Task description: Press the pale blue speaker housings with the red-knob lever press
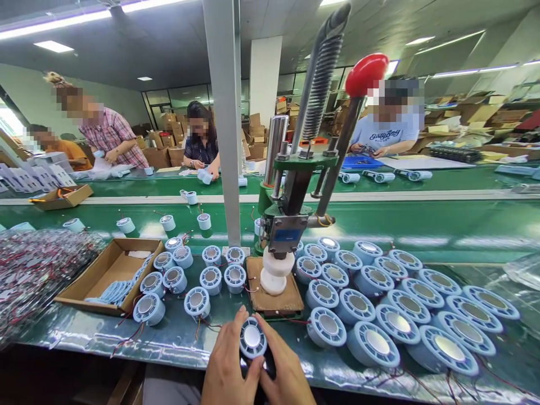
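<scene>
My left hand point(230, 360) and my right hand point(284, 360) close round one light-blue round motor housing point(252, 336) at the table's front edge. Its silver disc and slotted ring face up, and its lower part is hidden by my fingers. Just beyond stands a green hand press point(291, 225) with a red knob point(366, 75) on its lever. Under the press head, a white round block point(273, 278) rests on a brown cardboard-topped base point(259, 304). Similar housings with thin wires stand in rows on the right point(375, 343) and left point(197, 302).
A cardboard box point(116, 244) holding light-blue rings point(124, 289) lies at the left, beside a heap of wired parts point(37, 275). A grey post point(225, 124) rises behind. Several people sit or stand across the green conveyor point(400, 225), which carries more housings.
</scene>
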The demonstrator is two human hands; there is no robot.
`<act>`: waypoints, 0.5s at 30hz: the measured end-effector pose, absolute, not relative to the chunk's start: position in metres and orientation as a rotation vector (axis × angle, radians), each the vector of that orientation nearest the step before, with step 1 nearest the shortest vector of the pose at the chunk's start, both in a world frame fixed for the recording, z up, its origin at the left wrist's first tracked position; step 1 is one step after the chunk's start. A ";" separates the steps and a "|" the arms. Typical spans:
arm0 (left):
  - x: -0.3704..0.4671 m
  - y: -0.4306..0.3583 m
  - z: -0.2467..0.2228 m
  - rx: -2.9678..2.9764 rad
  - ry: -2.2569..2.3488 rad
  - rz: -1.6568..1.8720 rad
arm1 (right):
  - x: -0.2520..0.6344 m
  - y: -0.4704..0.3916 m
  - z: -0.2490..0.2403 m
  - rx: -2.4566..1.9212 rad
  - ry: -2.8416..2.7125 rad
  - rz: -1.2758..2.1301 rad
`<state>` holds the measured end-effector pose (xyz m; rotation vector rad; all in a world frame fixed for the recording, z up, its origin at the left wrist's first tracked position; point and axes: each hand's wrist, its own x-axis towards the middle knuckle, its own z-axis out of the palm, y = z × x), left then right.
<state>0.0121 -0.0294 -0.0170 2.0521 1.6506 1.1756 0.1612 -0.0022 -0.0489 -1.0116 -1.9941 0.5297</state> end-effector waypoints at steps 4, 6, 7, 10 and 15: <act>0.013 -0.028 -0.022 1.982 1.679 1.178 | 0.172 -0.002 -0.032 -1.026 -2.148 0.536; 0.014 -0.027 -0.026 1.985 1.665 1.169 | 0.192 0.005 0.010 -0.964 -2.247 0.459; 0.015 -0.026 -0.027 1.992 1.655 1.162 | 0.204 0.012 0.042 -0.929 -2.243 0.356; 0.017 -0.025 -0.031 1.978 1.642 1.155 | 0.240 0.047 0.165 -0.894 -1.954 -0.089; 0.014 -0.027 -0.026 1.873 1.646 1.158 | 0.247 0.144 0.332 -0.943 -1.542 -0.145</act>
